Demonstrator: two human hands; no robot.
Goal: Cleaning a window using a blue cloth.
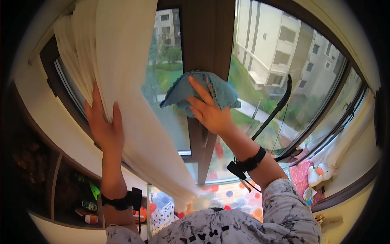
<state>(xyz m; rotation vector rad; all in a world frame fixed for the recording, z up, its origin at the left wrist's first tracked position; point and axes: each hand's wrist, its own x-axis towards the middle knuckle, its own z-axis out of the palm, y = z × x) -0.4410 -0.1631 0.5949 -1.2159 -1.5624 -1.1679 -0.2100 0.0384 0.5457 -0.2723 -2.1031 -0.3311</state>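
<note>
My right hand [210, 114] presses a blue-green cloth [186, 90] against the dark brown window frame [203, 36]. Part of the cloth is bunched under the fingers, and its ragged edges hang out to both sides. On the left, my left hand [106, 128] lies against the cream curtain [125, 55], its thumb apart from the fingers and a fold of fabric between them. The curtain covers much of the left window. Glass panes [170, 122] flank the frame, showing grass and buildings outside. Each forearm wears a black strap with a small device.
A black bow-like object [271, 114] with a thin string stands right of my right forearm. A dotted mat [240, 195] covers the sill below. At the right lies a white plush toy [321, 175]. Lower left, a dark shelf [56, 183] holds a can [89, 205] and small items.
</note>
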